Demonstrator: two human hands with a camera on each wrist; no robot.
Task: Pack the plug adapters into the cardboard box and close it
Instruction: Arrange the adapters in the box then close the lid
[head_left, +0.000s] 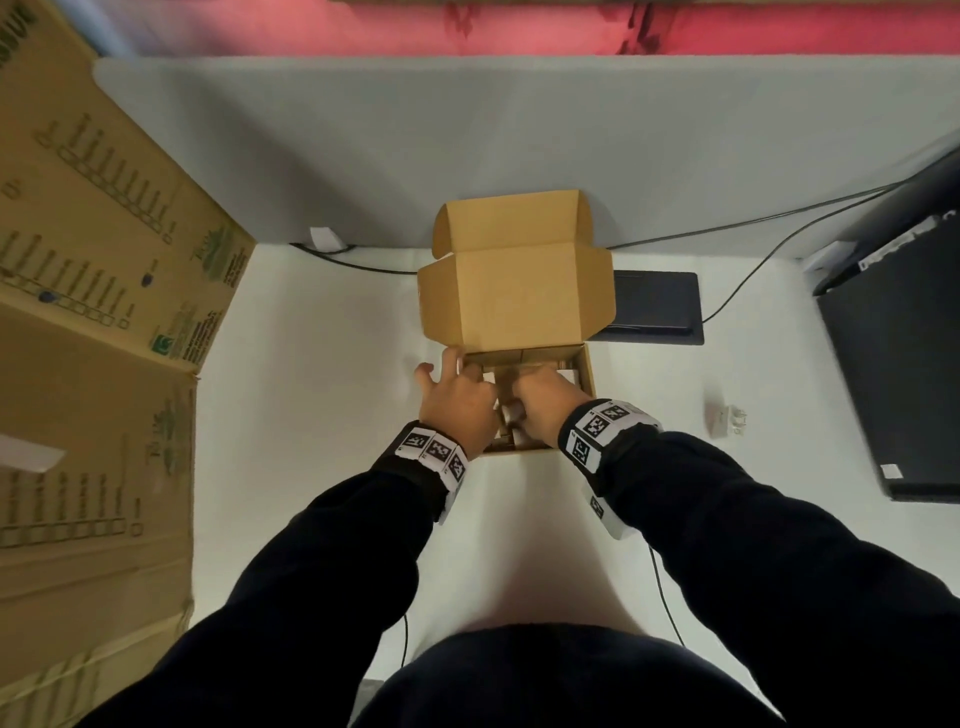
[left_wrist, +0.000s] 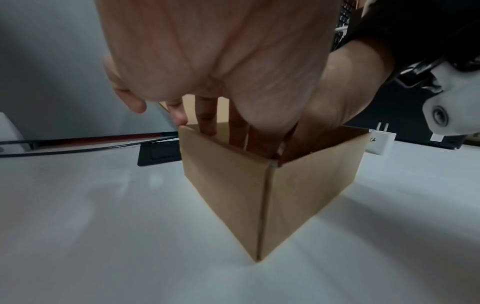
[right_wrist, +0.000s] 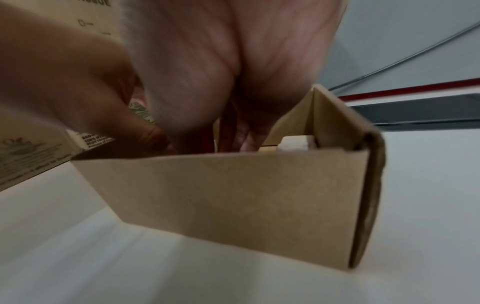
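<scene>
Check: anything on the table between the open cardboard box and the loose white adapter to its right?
Nothing: the head view shows only bare white table between the cardboard box and the white adapter. Both hands are inside the box.

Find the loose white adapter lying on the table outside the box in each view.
Head: adapter right of centre, on the table to the right of the box.
Left wrist: adapter at the right, prongs up, just behind the box's right corner.
Right wrist: not in it; the white block there sits inside the box.
Shared landmark: the box.
</scene>
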